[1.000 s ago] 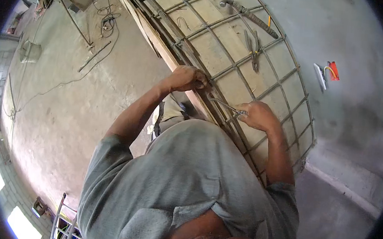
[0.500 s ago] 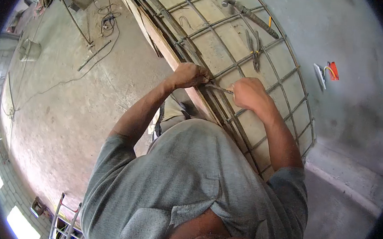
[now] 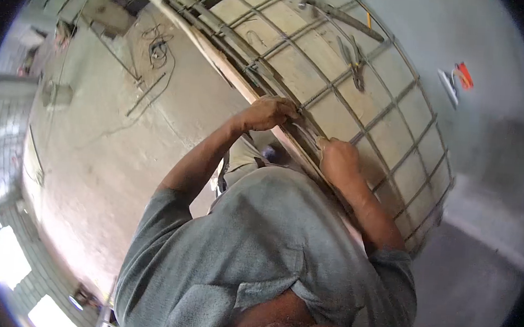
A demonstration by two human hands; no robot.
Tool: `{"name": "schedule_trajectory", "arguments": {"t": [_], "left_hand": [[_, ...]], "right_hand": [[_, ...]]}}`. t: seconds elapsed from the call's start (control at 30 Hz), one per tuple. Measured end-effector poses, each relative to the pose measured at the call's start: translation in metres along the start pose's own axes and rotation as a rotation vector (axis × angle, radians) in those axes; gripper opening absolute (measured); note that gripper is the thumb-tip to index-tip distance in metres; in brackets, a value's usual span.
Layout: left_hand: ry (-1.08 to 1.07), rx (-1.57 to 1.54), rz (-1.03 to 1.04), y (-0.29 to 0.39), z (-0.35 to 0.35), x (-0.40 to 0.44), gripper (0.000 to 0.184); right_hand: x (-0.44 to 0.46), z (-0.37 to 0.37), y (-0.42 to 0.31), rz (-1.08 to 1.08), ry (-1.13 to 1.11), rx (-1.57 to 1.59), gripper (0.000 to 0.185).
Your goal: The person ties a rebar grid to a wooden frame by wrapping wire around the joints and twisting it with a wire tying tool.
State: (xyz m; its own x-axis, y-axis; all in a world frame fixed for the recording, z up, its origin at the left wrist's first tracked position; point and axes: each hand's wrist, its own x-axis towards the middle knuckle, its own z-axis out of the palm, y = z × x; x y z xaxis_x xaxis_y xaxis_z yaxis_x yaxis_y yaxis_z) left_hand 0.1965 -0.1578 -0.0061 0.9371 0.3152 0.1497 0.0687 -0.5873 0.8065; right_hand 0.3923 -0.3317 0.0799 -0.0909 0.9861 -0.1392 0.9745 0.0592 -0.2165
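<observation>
at mid-frame, the right hand [image 3: 340,161] clenched one end of a thin, blurred rod [image 3: 307,129], seemingly for leverage; the left hand [image 3: 270,113] curled over the bars [image 3: 267,74] near its other end, its grip too hidden to tell. hammer [image 3: 348,19] and pliers [image 3: 357,65] lay on the mesh [image 3: 331,85], upper right, probably for easy reach.

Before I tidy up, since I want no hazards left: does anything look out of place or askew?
Yes: on the grey wall, the white plate sits askew beside the orange box rather than covering it, so it looks unfastened.
</observation>
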Motion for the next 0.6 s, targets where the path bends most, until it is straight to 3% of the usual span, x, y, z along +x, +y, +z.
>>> {"name": "schedule_trajectory", "arguments": {"t": [0.13, 0.23, 0.27, 0.3, 0.33, 0.37, 0.4, 0.43, 0.5, 0.53, 0.6], "left_hand": [[-0.016, -0.029, -0.012, -0.018, 0.004, 0.003, 0.024], [-0.086, -0.177, -0.156, -0.013, 0.0, 0.01, 0.022], [-0.093, -0.326, -0.301, -0.014, 0.006, 0.012, 0.022], [-0.074, -0.197, -0.202, -0.026, 0.014, 0.014, 0.024], [-0.074, -0.264, -0.058, -0.044, 0.025, 0.016, 0.025], [-0.066, -0.132, -0.123, -0.005, 0.008, 0.018, 0.025], [-0.137, -0.208, -0.176, -0.017, 0.014, 0.014, 0.025], [-0.14, 0.016, 0.043, -0.039, 0.021, 0.013, 0.018], [-0.077, -0.958, -0.422, -0.03, 0.022, 0.01, 0.009], [-0.134, -0.983, -0.412, -0.02, 0.022, 0.011, 0.009], [-0.238, -0.583, -0.388, 0.0, 0.006, 0.018, 0.009]], "right_hand": [[-0.02, 0.021, -0.011, 0.166, 0.122, 0.087, 0.024], [-0.026, 0.023, -0.024, 0.26, 0.102, 0.112, 0.023], [-0.028, 0.021, -0.027, 0.292, 0.051, 0.104, 0.023], [-0.029, 0.028, -0.032, 0.343, 0.023, 0.077, 0.022], [-0.03, 0.036, -0.037, 0.4, -0.007, 0.052, 0.022], [-0.031, 0.038, -0.043, 0.444, -0.027, 0.148, 0.02], [-0.032, 0.039, -0.05, 0.488, -0.039, 0.251, 0.019], [-0.031, 0.036, -0.058, 0.508, -0.091, 0.276, 0.02], [-0.027, 0.036, -0.074, 0.587, -0.141, 0.294, 0.021], [-0.024, 0.044, -0.085, 0.694, -0.063, 0.413, 0.023], [-0.017, 0.044, -0.104, 0.827, 0.025, 0.514, 0.025]]}}
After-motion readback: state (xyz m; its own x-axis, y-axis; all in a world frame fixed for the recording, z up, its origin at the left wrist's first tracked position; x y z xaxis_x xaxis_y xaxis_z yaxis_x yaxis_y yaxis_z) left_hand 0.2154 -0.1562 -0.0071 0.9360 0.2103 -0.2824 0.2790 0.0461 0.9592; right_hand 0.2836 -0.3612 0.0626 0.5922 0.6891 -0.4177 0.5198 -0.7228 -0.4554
